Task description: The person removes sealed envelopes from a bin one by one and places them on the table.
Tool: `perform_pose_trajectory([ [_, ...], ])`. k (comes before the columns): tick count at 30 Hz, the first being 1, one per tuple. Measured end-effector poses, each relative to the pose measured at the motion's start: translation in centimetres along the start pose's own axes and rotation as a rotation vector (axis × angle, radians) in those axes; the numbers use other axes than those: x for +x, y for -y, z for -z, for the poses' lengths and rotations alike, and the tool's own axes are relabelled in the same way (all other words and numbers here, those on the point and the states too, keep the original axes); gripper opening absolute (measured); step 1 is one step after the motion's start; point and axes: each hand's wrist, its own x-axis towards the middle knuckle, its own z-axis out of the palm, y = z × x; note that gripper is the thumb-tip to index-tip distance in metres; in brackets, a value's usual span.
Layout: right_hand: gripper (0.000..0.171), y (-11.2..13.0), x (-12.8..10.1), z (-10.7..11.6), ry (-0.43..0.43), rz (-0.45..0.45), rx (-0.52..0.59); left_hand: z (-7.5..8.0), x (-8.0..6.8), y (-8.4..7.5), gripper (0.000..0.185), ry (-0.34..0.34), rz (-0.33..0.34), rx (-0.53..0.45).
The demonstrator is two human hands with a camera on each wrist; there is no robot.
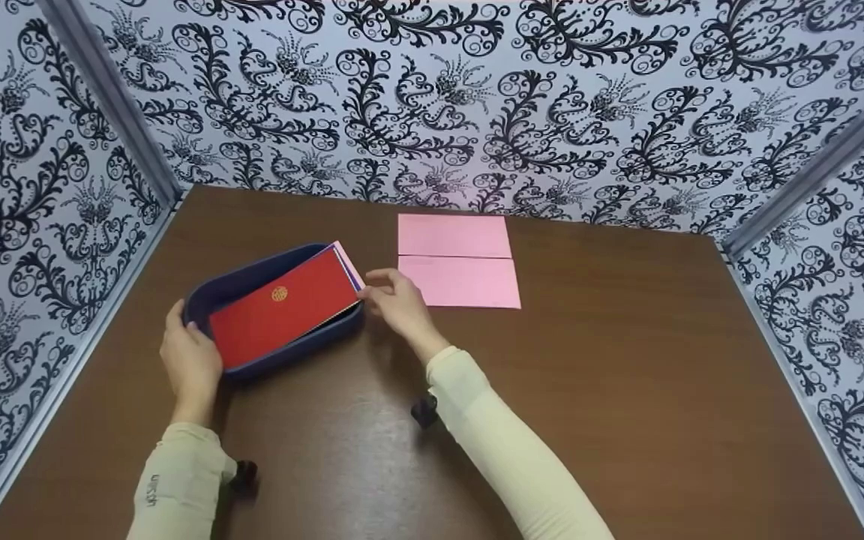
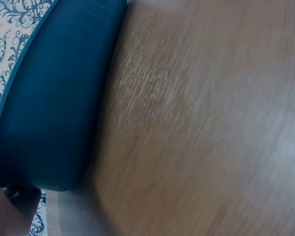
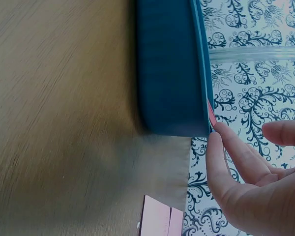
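A red envelope (image 1: 286, 307) with a round gold emblem lies slanted in a dark blue plastic basket (image 1: 297, 358). Pink and blue edges show beneath its right end. My left hand (image 1: 188, 352) grips the basket's left end, thumb over the rim; in the left wrist view, only part of that hand (image 2: 10, 211) shows below the basket wall (image 2: 54, 98). At the opposite end, my right hand (image 1: 400, 304) pinches the envelope's right corner between thumb and fingertip. The right wrist view has these fingertips (image 3: 215, 140) right at the basket's rim, the other fingers apart.
Two pink paper rectangles (image 1: 456, 259) lie one above the other on the brown wooden table (image 1: 612, 375), near the back wall. Patterned black-and-white walls (image 1: 432, 97) enclose the table at the back and sides.
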Motion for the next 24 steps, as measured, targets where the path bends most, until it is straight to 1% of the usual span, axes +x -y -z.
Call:
perform_pose_trajectory([
  [5,0.034,0.1,0.0,0.1,-0.001,-0.028,0.062,0.0,0.0,0.1,0.049,0.0,0.001,0.001],
  [8,0.033,0.3,-0.1,0.0,-0.008,-0.029,0.097,-0.1,0.0,0.1,0.048,-0.005,-0.007,0.001],
  [16,0.03,0.4,0.0,-0.3,-0.003,-0.066,0.293,-0.1,0.0,0.0,0.047,-0.012,-0.013,0.005],
  [19,0.028,0.4,0.1,-0.5,-0.001,-0.067,0.343,-0.1,0.0,0.0,0.048,-0.012,-0.005,0.005],
  [24,0.028,0.3,0.3,-0.9,0.007,-0.062,0.387,-0.1,0.0,-0.1,0.048,-0.009,-0.001,0.0],
])
